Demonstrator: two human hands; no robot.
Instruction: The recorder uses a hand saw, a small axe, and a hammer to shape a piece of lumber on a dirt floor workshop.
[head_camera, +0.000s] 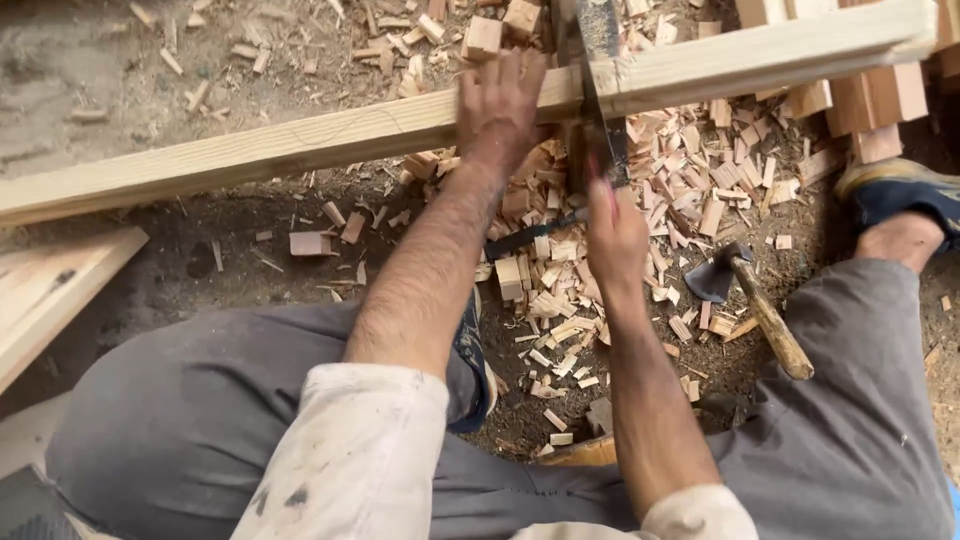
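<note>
Wooden beam lying across the dirt floor, running from the left edge up toward the upper right corner, pale and squared, with a faint pencil curve on its top face. Pinned under the left hand, palm flat and fingers spread over the top face just left of the cut. Handsaw standing nearly square across the beam right beside that hand, dark blade upright, teeth set into the wood. Right hand closed tight round the saw's handle below the beam, grip clamped on it; left grip open, pressing down rather than clasping. Both forearms bare, pale sleeves pushed up to the elbows, grey trousers at the knees on either side. Wood chips heaped thick beneath and to the right of the saw, spreading between the knees. Small hatchet resting on the chips to the right of the right hand, dark head toward the saw, wooden handle pointing down-right. Short offcut blocks stacked beyond the beam at the upper right. Blue shoe at the right edge. Flat plank at the left edge, well apart from the hands.
</note>
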